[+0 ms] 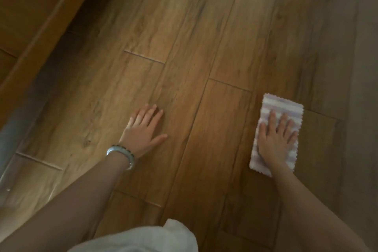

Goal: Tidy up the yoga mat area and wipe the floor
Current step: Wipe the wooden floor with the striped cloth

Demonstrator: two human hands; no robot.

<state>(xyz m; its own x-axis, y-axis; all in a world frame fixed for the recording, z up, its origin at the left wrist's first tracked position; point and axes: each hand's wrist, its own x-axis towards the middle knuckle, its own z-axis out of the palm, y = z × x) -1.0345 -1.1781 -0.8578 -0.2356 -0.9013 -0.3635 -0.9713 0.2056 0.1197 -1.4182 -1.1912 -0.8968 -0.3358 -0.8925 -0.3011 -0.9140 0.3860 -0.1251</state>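
Cloth (276,132): folded, striped lilac-white, pinked edges

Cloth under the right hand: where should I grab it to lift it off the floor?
Probably the far short edge of the cloth, pinched from above. It lies flat on the floor, and the right hand presses flat on its middle, leaving that scalloped end bare.

The light is dim and warm. A soft glow lies on the floor (184,88) at the middle of the frame, fading to grey at the right edge and to dark shadow in the upper left beside the wooden frame (30,26). Everything is slightly blurred, the upper right most.
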